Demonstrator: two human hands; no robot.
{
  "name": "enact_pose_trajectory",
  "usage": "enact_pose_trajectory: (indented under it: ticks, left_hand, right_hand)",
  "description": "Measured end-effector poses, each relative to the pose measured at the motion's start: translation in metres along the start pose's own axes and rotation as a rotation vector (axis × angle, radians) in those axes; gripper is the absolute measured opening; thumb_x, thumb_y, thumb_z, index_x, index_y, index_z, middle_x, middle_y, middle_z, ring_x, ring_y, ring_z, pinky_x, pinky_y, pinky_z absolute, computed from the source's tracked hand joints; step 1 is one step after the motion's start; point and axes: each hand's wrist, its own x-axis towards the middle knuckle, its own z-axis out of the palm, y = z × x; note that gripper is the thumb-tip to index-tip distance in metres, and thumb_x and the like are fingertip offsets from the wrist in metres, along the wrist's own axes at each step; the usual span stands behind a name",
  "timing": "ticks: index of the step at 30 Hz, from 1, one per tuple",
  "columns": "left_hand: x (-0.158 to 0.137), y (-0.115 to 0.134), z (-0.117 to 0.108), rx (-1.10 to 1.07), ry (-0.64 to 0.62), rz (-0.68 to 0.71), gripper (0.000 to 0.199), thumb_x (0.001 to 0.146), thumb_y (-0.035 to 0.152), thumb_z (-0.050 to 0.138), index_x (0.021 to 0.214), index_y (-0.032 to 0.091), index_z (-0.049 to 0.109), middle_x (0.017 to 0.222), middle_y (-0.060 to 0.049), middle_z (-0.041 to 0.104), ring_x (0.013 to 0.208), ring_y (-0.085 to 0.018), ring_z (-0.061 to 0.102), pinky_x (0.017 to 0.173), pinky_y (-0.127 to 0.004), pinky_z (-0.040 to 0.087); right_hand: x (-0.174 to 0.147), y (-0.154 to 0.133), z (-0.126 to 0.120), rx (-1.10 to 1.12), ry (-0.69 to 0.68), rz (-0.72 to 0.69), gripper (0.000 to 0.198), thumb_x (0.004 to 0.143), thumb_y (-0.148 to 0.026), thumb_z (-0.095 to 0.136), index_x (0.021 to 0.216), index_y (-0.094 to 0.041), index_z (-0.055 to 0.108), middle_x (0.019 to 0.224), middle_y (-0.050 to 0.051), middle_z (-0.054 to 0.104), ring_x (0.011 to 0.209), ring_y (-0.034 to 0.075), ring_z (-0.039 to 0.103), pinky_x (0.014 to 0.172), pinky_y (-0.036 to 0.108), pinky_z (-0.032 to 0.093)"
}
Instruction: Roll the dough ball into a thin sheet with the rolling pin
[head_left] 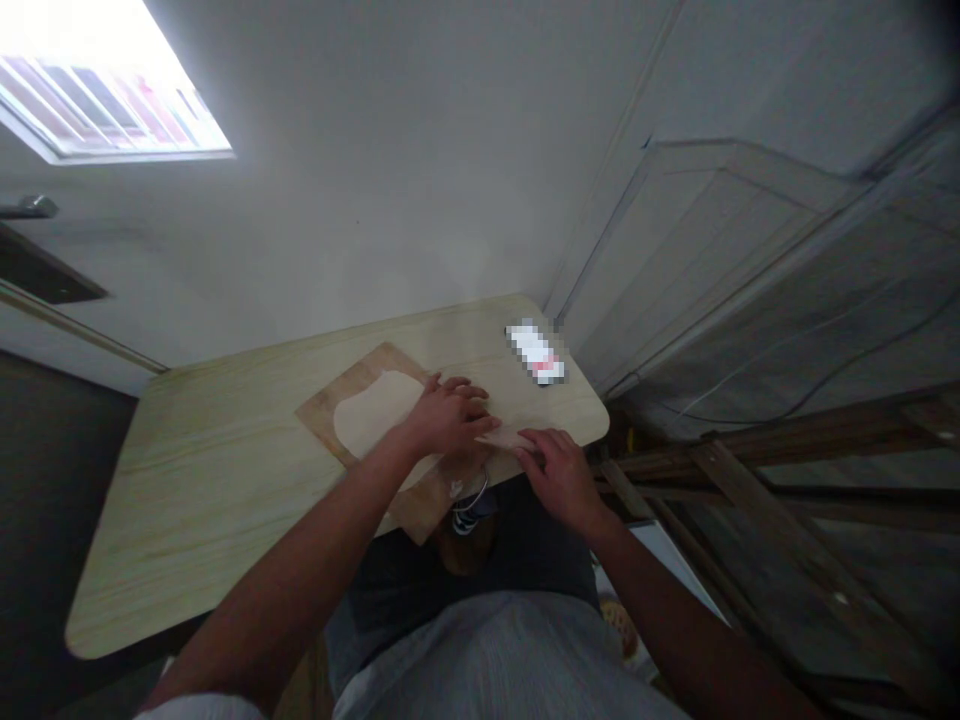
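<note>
A brown, thin sheet (324, 411), like paper or leather, lies slantwise on the wooden-topped table. Within it shows a pale rounded area (373, 408); I cannot tell whether this is an opening or a lighter piece on top. My left hand (448, 412) rests palm down over the sheet's right side, fingers stretched out. To its right, near the front edge, my right hand (553, 464) pinches the end of a thin, pale brownish strip (504, 436) that reaches toward my left fingertips. Whether the strip joins the sheet is hidden.
The light wood-grain table (195, 470) stands against a white door or wall. A blurred-out phone-like object (535, 352) lies at its right end. A curved metal wire (474, 495) shows at the front edge. Wooden rails (750, 480) stand to the right.
</note>
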Motion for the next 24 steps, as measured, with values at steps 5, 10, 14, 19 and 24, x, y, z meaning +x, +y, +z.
enact_pose_trajectory:
  ticks: [5,10,14,19,24]
  left_hand:
    - [-0.017,-0.006,-0.013,-0.174,0.225,-0.084,0.043,0.102,0.052,0.038,0.114,0.031,0.074,0.133,-0.003,0.068,0.130,-0.023,0.054,0.115,-0.047,0.034]
    - [-0.035,-0.018,-0.029,-0.264,0.578,-0.364,0.047,0.102,0.052,0.035,0.108,0.025,0.073,0.115,-0.005,0.074,0.114,-0.023,0.064,0.106,-0.041,0.047]
    - [-0.049,-0.004,-0.015,-0.154,0.468,-0.353,0.044,0.103,0.048,0.035,0.110,0.025,0.071,0.118,-0.006,0.073,0.117,-0.024,0.062,0.107,-0.043,0.045]
    - [-0.059,0.014,0.010,0.135,0.398,-0.448,0.043,0.103,0.045,0.034,0.131,0.026,0.061,0.141,-0.010,0.061,0.137,-0.030,0.048,0.118,-0.058,0.027]
    - [-0.054,0.011,0.012,0.230,0.379,-0.506,0.045,0.103,0.046,0.032,0.136,0.029,0.056,0.149,-0.009,0.054,0.144,-0.031,0.039,0.119,-0.059,0.022]
  right_hand:
    - [-0.008,0.003,-0.007,0.096,0.011,0.000,0.027,0.098,-0.039,0.056,0.116,-0.021,0.066,0.108,0.008,0.071,0.102,0.025,0.062,0.093,0.042,0.050]
    - [0.002,-0.015,-0.003,0.105,-0.011,-0.049,0.026,0.097,-0.039,0.058,0.114,-0.021,0.067,0.108,0.008,0.071,0.102,0.025,0.062,0.093,0.042,0.049]
    - [0.017,-0.026,0.005,0.088,-0.059,-0.100,0.026,0.097,-0.040,0.059,0.114,-0.021,0.068,0.106,0.007,0.071,0.102,0.024,0.060,0.094,0.040,0.047]
    - [0.035,-0.024,0.006,0.000,-0.111,-0.124,0.028,0.097,-0.043,0.058,0.114,-0.023,0.068,0.108,0.007,0.069,0.105,0.025,0.058,0.092,0.039,0.044]
    - [0.046,-0.024,0.008,-0.086,-0.081,-0.117,0.030,0.099,-0.043,0.055,0.117,-0.023,0.067,0.111,0.008,0.068,0.108,0.026,0.055,0.092,0.039,0.041]
